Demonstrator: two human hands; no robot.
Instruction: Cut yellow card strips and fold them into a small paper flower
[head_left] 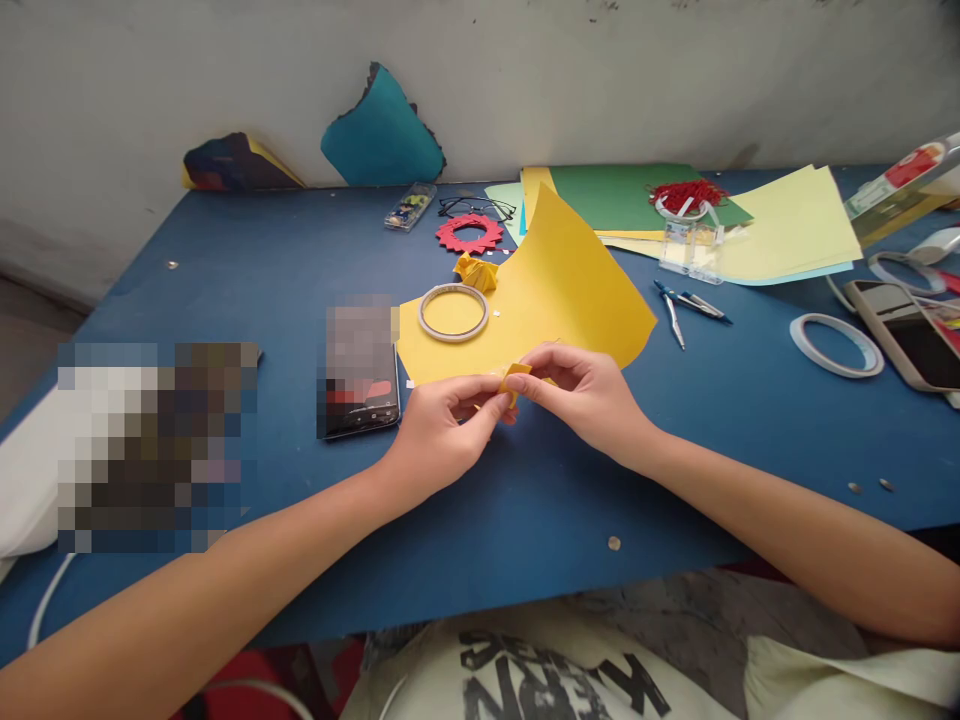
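Between my fingertips is a small folded piece of yellow paper (517, 378), held above the near edge of a large yellow sheet (547, 290). My left hand (450, 425) pinches it from the left and my right hand (589, 395) from the right. The fingers partly cover the piece, so its full shape is hidden. On the sheet lies a roll of tape (424, 325), seen as a ring. Behind that ring sits a crumpled or folded yellow paper piece (476, 272). The far corner of the sheet curls upward.
Left of my hands lies a phone (360, 405), partly blurred. Farther back are a red folded-paper ring (450, 240), glasses (480, 206) and a green sheet (600, 195). To the right are a compass (675, 315), a white tape roll (806, 350) and another phone (911, 335).
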